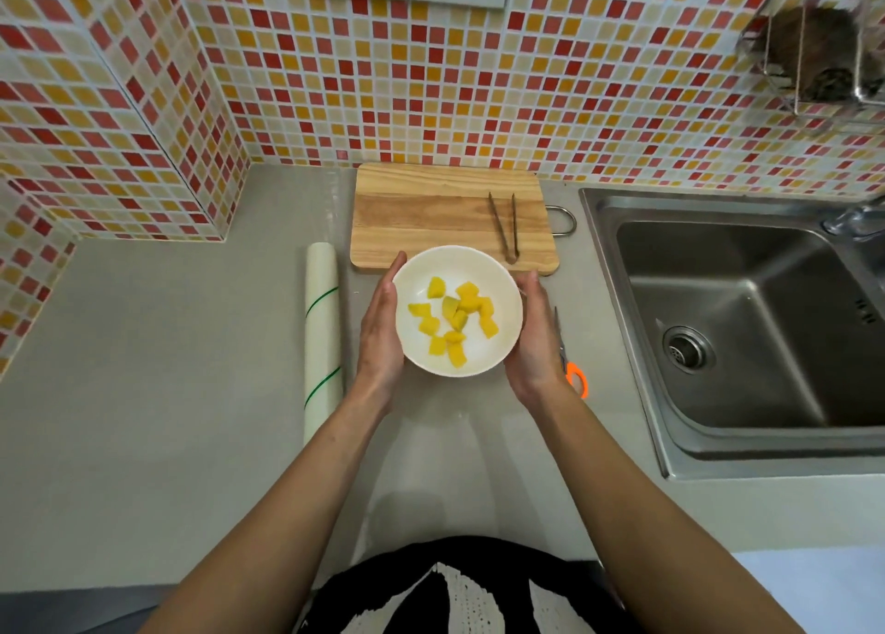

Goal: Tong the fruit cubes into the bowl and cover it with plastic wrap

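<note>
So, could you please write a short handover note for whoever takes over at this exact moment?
Left hand and right hand cup the sides of the white bowl.
All visible fruit cubes are in the bowl; the cutting board holds only the tongs.
Plastic wrap roll lies left of the bowl, scissors to its right.
Done: the tonging, apparently. Left: cover the bowl; whether wrap is already on it is unclear.

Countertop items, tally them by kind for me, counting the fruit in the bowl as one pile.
Bowl: 1
Fruit cube pile: 1
Cutting board: 1
Tongs: 1
Plastic wrap roll: 1
Scissors: 1
Total: 6
</note>
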